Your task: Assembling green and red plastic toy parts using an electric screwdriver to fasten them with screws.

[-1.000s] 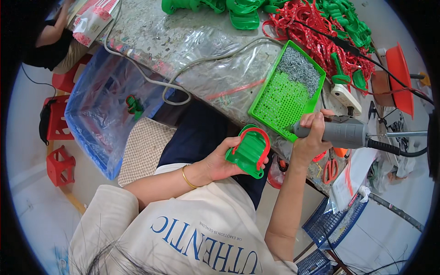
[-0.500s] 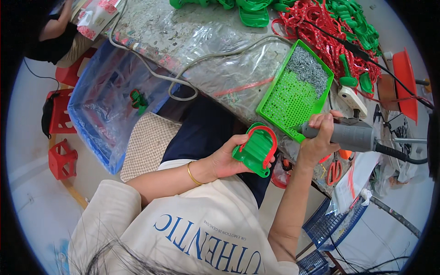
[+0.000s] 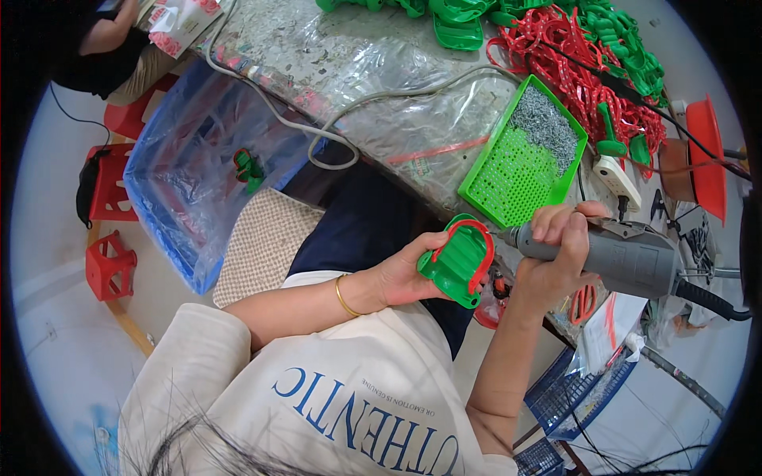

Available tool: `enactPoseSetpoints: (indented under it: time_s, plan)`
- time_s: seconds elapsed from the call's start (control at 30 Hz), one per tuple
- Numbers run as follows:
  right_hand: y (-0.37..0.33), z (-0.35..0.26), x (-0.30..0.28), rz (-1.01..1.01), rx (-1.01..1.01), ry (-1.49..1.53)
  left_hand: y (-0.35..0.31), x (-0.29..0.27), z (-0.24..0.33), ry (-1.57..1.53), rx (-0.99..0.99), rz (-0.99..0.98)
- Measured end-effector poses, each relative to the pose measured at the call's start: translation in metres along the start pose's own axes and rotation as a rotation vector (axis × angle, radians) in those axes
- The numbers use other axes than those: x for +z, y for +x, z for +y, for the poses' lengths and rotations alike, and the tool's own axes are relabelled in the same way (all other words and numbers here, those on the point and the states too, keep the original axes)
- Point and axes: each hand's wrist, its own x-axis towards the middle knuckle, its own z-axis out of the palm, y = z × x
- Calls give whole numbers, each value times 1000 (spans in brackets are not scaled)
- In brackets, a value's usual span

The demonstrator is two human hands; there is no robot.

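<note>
My left hand [image 3: 406,274] holds a green plastic shell-shaped piece [image 3: 454,271], with its hollow side facing up. Along the piece's rim runs a curved red plastic strip [image 3: 487,252]. In my right hand [image 3: 560,252] is a grey electric screwdriver [image 3: 639,260], gripped near its front end and lying almost level. Its tip points left at the strip's upper end; whether it touches cannot be made out. Just beyond both hands sits a bright green tray [image 3: 486,151] with a perforated bottom and a heap of small silvery screws [image 3: 548,127].
Red strips [image 3: 575,71] and green pieces [image 3: 627,47] are piled at the far right. A grey hose [image 3: 413,91] crosses the plastic-covered table [image 3: 317,55]. A lined blue bin [image 3: 182,190] stands left, holding a piece. Another person [image 3: 103,59] sits at far left.
The electric screwdriver's tip has come close to the red strip on the green piece, having been over the tray's near edge. The whole view has shifted slightly.
</note>
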Motion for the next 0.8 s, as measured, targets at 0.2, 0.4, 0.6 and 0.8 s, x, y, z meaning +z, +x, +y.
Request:
enactPoseSetpoints:
  time_s: [0.2, 0.4, 0.6, 0.8]
  plan:
    - [-1, 6, 0, -6, 12, 16, -2, 1, 1, 7, 15, 4]
    - [-3, 7, 3, 4, 15, -18, -4, 2, 1, 20, 12, 3]
    - [-5, 7, 2, -29, 14, 5, -9, 8, 1, 16, 13, -71]
    - [-7, 3, -5, -119, -26, 8, -13, 7, 0, -14, 36, -99]
